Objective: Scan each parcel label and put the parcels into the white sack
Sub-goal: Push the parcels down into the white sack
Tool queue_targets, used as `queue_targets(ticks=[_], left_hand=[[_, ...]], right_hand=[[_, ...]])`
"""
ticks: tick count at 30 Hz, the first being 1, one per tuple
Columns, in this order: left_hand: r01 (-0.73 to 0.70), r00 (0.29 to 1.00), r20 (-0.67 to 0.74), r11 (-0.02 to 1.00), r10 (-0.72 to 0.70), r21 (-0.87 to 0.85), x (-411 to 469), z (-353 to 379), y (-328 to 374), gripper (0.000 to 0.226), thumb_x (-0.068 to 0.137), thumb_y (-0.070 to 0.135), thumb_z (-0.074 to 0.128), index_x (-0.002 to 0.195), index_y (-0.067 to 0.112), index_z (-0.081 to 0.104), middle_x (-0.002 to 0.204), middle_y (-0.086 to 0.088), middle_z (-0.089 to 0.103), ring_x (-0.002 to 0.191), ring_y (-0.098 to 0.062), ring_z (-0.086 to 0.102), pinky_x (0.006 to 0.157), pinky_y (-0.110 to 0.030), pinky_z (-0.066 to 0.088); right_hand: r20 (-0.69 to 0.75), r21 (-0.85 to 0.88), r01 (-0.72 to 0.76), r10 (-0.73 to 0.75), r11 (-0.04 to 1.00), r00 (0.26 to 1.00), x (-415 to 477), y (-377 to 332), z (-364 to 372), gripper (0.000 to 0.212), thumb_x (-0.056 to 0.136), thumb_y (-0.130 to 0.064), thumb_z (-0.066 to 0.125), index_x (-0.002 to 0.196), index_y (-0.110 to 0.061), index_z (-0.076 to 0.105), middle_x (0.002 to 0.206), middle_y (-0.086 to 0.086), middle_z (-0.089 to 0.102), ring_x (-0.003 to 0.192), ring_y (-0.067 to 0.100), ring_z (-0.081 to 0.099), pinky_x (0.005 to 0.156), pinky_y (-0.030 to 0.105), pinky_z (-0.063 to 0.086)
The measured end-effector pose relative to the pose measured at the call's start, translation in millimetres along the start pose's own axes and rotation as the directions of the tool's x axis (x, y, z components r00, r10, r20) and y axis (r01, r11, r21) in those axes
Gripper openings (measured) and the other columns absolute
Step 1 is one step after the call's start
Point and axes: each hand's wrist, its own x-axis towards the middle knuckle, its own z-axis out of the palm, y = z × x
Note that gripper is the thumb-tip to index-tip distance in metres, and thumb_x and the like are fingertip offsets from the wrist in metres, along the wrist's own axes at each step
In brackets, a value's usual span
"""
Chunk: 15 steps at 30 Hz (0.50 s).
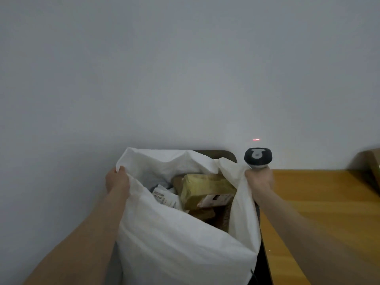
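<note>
At the left rim of the white sack (pixel 174 243), the left hand (pixel 117 181) has its fingers (pixel 123 171) clamped on a fold of cloth, holding the mouth wide. Inside the sack, going rightward, I count one pale mailer (pixel 164 197) with a printed label. Next comes one large yellow-brown parcel (pixel 205 187) lying across the top, and one smaller brown parcel (pixel 202 213) beneath it. A further brown shape behind the large one is too murky to count. At the sack's right rim, the right hand (pixel 260 183) has its fingers curled round both the cloth and the handle of the single scanner (pixel 258 156), whose head stands above the fist. One red laser line (pixel 256 139) falls on the wall (pixel 185 68) just above that head. Right of the sack runs one wooden desk (pixel 318 212), with one brown box (pixel 373 163) at its far end, cut off by the frame. At least three parcels look bagged already. If that box is a parcel, it probably remains to be scanned and dropped in.
</note>
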Motion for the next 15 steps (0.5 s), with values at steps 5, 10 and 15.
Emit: queue_targets(ticks=[5,10,15], left_hand=[[0.015,1.000,0.009,0.994,-0.016,0.112,-6,-11,-16,0.044,0.095,0.035,0.052,0.117,-0.002,0.060,0.116,-0.025,0.062,0.105,-0.041,0.059,0.093,-0.045,0.048],[0.022,0.999,0.022,0.990,-0.026,0.137,-11,-9,-16,0.047,0.096,0.040,0.050,0.115,-0.002,0.061,0.115,-0.023,0.062,0.106,-0.040,0.058,0.090,-0.041,0.044],[0.132,0.991,0.013,0.985,-0.135,0.113,-11,-5,-10,0.047,0.097,0.033,0.048,0.125,-0.005,0.056,0.125,-0.025,0.058,0.113,-0.041,0.056,0.099,-0.045,0.045]], right_hand=[[0.083,-0.095,0.034,-0.026,0.995,0.996,3,4,2,0.033,0.081,-0.029,0.073,0.103,-0.011,0.056,0.091,0.009,0.062,0.082,0.026,0.059,0.064,0.032,0.045],[0.229,-0.255,0.133,-0.073,0.958,0.971,12,-7,5,0.043,0.079,-0.037,0.077,0.106,-0.017,0.050,0.099,0.004,0.058,0.088,0.023,0.056,0.069,0.033,0.045],[0.274,-0.306,-0.015,0.103,0.952,0.956,15,10,22,0.036,0.081,-0.018,0.073,0.110,-0.005,0.055,0.096,0.010,0.059,0.088,0.025,0.059,0.076,0.035,0.054]])
